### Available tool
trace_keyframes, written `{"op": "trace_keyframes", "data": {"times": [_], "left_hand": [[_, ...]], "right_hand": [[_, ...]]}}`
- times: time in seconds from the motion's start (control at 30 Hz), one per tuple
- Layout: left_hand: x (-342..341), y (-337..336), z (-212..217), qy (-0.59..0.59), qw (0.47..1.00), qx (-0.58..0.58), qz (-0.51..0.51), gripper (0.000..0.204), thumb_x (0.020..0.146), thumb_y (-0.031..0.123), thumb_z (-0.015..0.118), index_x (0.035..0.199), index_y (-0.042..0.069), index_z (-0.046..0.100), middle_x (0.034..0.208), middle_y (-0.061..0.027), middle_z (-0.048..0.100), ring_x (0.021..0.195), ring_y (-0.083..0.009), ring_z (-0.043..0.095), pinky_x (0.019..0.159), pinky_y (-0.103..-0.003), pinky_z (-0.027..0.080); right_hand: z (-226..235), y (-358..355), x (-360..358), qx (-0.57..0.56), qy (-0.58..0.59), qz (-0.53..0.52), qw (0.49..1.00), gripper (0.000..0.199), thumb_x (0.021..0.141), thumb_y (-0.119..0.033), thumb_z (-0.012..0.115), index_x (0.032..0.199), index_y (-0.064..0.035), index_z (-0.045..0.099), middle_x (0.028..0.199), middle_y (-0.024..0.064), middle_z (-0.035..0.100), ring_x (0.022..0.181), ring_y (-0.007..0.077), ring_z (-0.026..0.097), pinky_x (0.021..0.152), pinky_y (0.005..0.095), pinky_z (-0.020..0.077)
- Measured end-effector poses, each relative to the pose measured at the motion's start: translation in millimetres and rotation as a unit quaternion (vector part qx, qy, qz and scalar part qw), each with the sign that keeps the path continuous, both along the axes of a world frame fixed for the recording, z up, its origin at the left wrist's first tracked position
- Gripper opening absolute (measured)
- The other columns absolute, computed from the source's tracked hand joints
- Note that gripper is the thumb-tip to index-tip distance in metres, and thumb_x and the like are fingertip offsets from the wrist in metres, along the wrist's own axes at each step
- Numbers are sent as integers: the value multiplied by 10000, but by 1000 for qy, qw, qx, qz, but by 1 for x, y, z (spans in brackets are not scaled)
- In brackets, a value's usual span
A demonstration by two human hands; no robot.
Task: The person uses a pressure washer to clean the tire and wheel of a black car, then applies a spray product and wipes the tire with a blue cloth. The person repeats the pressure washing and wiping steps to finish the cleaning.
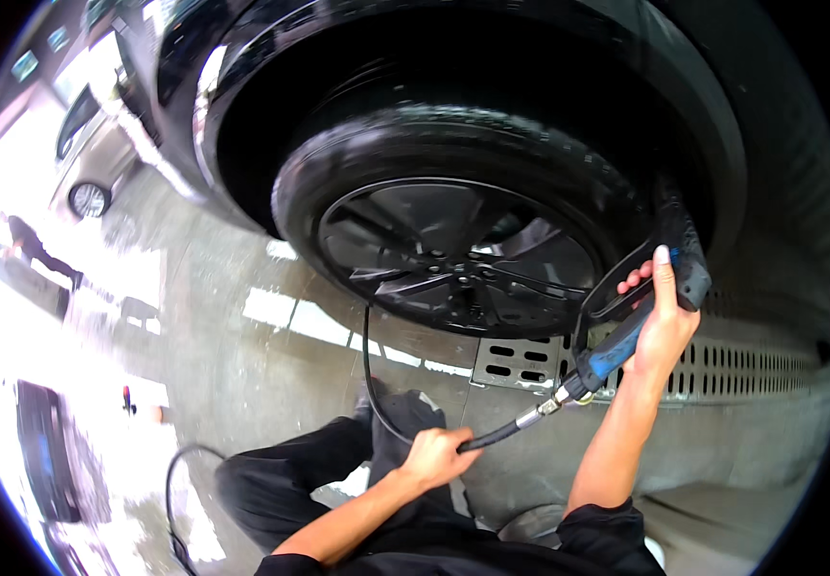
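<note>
My right hand (666, 322) is closed around the blue and black handle of a spray gun (613, 351). The gun's dark front end points up into the wheel arch, beside the right side of the tyre (453, 144). Where its tip ends is lost in the dark. A metal coupling (542, 411) joins the handle's lower end to a black hose (497, 438). Farther down that hose, my left hand (437, 459) has its fingers wrapped round it. Right in front of me is the car wheel, with a black spoked rim (463, 267) and a wet-looking tread.
A slotted metal drain grate (521, 362) runs along the floor to the right of the wheel. The hose loops past my bent knee (252, 480). Off to the left are a light-coloured car (98, 168) and a person (36, 245). The concrete floor (213, 259) has shiny patches.
</note>
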State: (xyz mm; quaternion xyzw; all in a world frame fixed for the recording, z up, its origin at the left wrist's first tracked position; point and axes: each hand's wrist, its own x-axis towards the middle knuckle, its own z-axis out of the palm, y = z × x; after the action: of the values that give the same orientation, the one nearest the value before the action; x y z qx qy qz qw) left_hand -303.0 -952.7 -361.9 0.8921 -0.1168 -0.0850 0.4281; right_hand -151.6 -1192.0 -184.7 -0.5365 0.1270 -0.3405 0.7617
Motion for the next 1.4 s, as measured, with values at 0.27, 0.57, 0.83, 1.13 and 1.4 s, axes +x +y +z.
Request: {"op": "trace_keyframes", "data": {"times": [0.27,0.57,0.83,1.13,1.4], "left_hand": [[12,19,25,20,999,-22,-19,266,924,293,708,905,28,696,654,-201,626,639,-435,619,598,-484,493],[-2,66,19,0,982,-172,-71,463,1036,498,568,1004,43,645,680,-197,623,679,-432,640,620,-479,498],[14,66,21,-18,936,-341,-83,486,1063,515,499,1036,49,634,705,-204,632,703,-456,644,626,-527,512],[11,123,39,62,912,-383,-135,507,1077,525,448,1020,43,599,724,-244,639,794,-503,638,697,-579,485],[-1,159,40,92,903,-396,-143,481,1095,500,401,1082,43,551,756,-246,649,808,-507,627,715,-582,469]], "right_hand": [[42,54,24,-76,12,33,997,248,930,-179,799,1017,18,675,819,58,653,686,143,646,622,283,538],[71,137,13,-223,9,47,974,281,942,-186,787,1103,17,678,811,48,659,685,129,650,623,274,549],[102,240,53,-486,71,25,871,278,919,-241,810,1046,-39,668,794,-7,641,622,74,593,571,235,498],[105,325,54,-565,137,9,814,240,924,-209,791,974,-36,632,732,-14,591,602,75,561,550,242,469],[73,437,54,-700,114,24,704,579,825,-179,743,1373,-40,621,843,125,705,707,179,663,725,335,548]]}}
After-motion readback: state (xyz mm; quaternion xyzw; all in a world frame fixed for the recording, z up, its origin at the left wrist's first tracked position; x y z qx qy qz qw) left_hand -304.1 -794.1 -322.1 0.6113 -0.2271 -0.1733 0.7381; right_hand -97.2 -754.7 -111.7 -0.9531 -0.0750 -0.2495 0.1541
